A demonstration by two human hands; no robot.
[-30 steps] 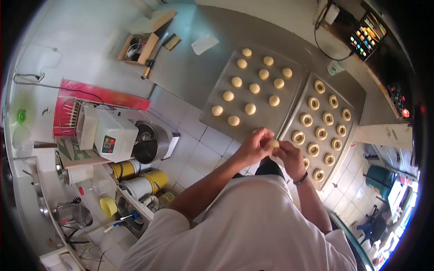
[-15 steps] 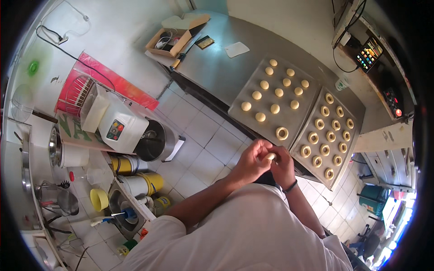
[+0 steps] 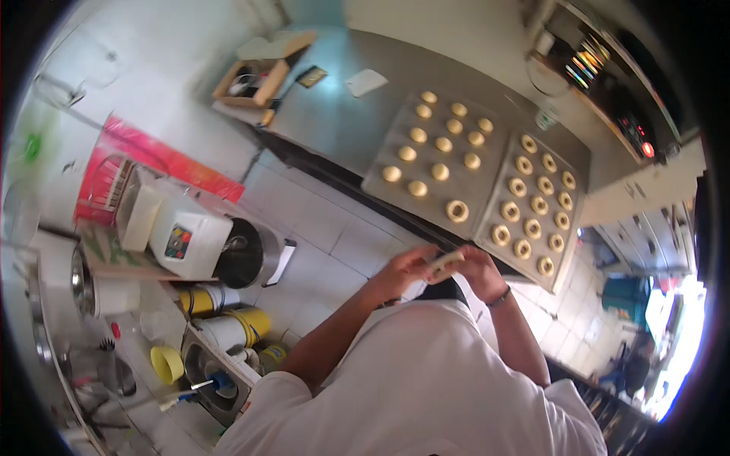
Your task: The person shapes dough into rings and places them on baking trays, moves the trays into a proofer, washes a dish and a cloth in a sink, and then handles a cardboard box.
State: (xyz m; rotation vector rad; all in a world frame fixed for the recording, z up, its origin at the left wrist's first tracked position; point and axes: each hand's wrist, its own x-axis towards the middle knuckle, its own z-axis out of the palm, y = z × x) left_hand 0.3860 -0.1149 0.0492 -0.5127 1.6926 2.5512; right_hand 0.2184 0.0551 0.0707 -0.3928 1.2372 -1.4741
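A pale dough ring (image 3: pixel 447 263) is held up between my two hands in front of my shirt, seen nearly edge-on. My right hand (image 3: pixel 480 273) grips its right side with bent fingers. At its other side, the fingers of my left hand (image 3: pixel 403 273) curl against the dough, somewhat smeared by motion. Just beyond my hands lies a metal baking tray (image 3: pixel 395 137) with several dough balls and one dough ring (image 3: pixel 457 211) at its near corner. A second tray (image 3: pixel 487 247), to the right, bears rows of dough rings.
Both trays rest on a steel table (image 3: pixel 319 121), with an open cardboard box (image 3: pixel 266 83) at its far left. A white mixer (image 3: pixel 190 243) with a steel bowl (image 3: pixel 247 254) stands left, above buckets (image 3: pixel 247 323) and a sink (image 3: pixel 201 365). A wall shelf (image 3: pixel 608 125) hangs at right.
My hands have moved apart, and the dough between them now shows as a ring. The view has shifted, so the trays appear farther left.
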